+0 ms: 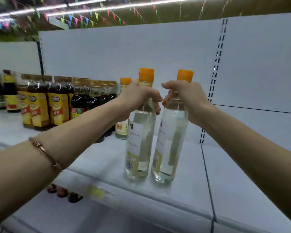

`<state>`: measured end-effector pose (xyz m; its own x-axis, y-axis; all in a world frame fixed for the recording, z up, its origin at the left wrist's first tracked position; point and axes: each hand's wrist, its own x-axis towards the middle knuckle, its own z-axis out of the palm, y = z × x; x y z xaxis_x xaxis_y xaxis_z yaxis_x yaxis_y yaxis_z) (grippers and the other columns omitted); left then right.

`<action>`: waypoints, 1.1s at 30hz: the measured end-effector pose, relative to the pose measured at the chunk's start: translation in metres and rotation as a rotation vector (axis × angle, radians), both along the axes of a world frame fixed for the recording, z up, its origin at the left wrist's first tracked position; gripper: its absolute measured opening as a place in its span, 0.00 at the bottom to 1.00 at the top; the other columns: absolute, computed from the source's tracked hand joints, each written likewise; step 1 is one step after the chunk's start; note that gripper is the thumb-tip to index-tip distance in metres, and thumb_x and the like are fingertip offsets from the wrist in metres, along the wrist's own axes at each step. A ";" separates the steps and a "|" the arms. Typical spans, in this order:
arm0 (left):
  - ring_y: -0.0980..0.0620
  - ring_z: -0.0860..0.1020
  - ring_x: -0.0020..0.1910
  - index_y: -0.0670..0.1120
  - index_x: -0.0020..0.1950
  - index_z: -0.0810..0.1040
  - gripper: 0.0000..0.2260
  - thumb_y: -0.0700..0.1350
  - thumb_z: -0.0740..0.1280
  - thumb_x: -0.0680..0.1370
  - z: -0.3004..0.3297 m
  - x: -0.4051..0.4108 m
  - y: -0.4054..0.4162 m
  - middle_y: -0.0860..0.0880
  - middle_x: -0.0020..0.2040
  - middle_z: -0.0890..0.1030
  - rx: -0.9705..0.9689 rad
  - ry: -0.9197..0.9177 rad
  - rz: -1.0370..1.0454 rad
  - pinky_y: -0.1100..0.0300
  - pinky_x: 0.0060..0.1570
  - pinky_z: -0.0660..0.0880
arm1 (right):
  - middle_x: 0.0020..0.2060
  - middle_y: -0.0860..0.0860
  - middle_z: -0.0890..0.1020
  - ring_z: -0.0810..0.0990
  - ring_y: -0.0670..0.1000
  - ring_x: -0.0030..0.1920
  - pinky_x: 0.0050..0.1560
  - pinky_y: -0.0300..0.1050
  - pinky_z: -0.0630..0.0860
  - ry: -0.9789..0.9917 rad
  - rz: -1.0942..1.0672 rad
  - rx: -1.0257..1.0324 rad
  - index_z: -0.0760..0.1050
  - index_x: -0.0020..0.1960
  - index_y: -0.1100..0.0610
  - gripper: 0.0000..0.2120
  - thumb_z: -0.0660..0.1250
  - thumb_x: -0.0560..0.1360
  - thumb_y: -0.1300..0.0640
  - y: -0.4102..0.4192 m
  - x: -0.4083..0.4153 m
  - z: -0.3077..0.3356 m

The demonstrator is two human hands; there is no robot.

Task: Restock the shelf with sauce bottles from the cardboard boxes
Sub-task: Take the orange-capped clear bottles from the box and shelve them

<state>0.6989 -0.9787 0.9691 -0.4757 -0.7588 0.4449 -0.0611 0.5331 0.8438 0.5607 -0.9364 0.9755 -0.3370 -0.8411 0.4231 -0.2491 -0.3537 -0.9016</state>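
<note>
Two clear bottles with orange caps and white labels stand side by side near the front of the white shelf [183, 190]. My left hand [138, 98] grips the neck of the left bottle [139, 148]. My right hand [185, 96] grips the neck of the right bottle [170, 148]. Both bottles look upright, with their bases at or just above the shelf surface; I cannot tell whether they touch it. Another clear bottle with an orange cap [123, 126] stands further back, partly hidden by my left hand.
Rows of dark sauce bottles with yellow labels [45, 105] fill the shelf's left part. The shelf's white back panel [141, 52] has a slotted upright [215, 68] at right. Dark bottle caps [62, 192] show on the shelf below.
</note>
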 end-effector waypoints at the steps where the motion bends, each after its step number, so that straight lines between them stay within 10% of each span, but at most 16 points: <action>1: 0.50 0.79 0.27 0.38 0.37 0.78 0.04 0.35 0.67 0.72 -0.003 0.004 -0.009 0.46 0.28 0.80 -0.007 0.001 0.007 0.61 0.33 0.72 | 0.25 0.54 0.79 0.79 0.56 0.32 0.42 0.50 0.78 0.005 -0.006 0.003 0.74 0.30 0.60 0.14 0.71 0.72 0.57 -0.009 0.005 -0.002; 13: 0.54 0.78 0.25 0.39 0.35 0.77 0.09 0.34 0.64 0.75 -0.017 0.027 -0.102 0.47 0.28 0.79 -0.007 0.057 -0.030 0.67 0.27 0.73 | 0.25 0.55 0.81 0.81 0.55 0.30 0.48 0.56 0.82 0.061 -0.159 -0.057 0.76 0.25 0.58 0.16 0.71 0.72 0.58 -0.105 0.027 -0.022; 21: 0.42 0.80 0.35 0.42 0.38 0.75 0.04 0.36 0.63 0.71 -0.024 0.026 -0.136 0.43 0.32 0.81 -0.146 0.026 -0.160 0.34 0.48 0.74 | 0.27 0.54 0.82 0.83 0.56 0.32 0.44 0.58 0.82 0.233 -0.270 -0.198 0.75 0.32 0.57 0.15 0.66 0.76 0.55 -0.133 0.029 -0.030; 25: 0.44 0.83 0.39 0.46 0.40 0.78 0.01 0.42 0.68 0.72 -0.032 0.024 -0.143 0.42 0.39 0.84 -0.217 0.127 -0.116 0.54 0.39 0.78 | 0.32 0.54 0.80 0.83 0.60 0.38 0.44 0.59 0.82 0.249 -0.179 -0.184 0.74 0.33 0.53 0.12 0.64 0.74 0.51 -0.132 0.025 -0.040; 29: 0.52 0.82 0.45 0.45 0.53 0.78 0.17 0.56 0.70 0.73 -0.057 0.024 -0.140 0.47 0.47 0.83 -0.102 0.232 -0.057 0.60 0.42 0.77 | 0.44 0.50 0.82 0.84 0.51 0.41 0.39 0.48 0.80 0.121 0.004 -0.071 0.76 0.51 0.53 0.11 0.65 0.75 0.48 -0.119 0.016 -0.065; 33: 0.55 0.78 0.56 0.54 0.63 0.66 0.38 0.69 0.72 0.60 -0.090 0.040 -0.131 0.53 0.58 0.76 -0.033 0.052 0.088 0.53 0.57 0.76 | 0.52 0.49 0.83 0.84 0.54 0.53 0.56 0.61 0.79 0.251 0.041 -0.032 0.74 0.59 0.48 0.22 0.67 0.70 0.39 -0.114 0.008 -0.064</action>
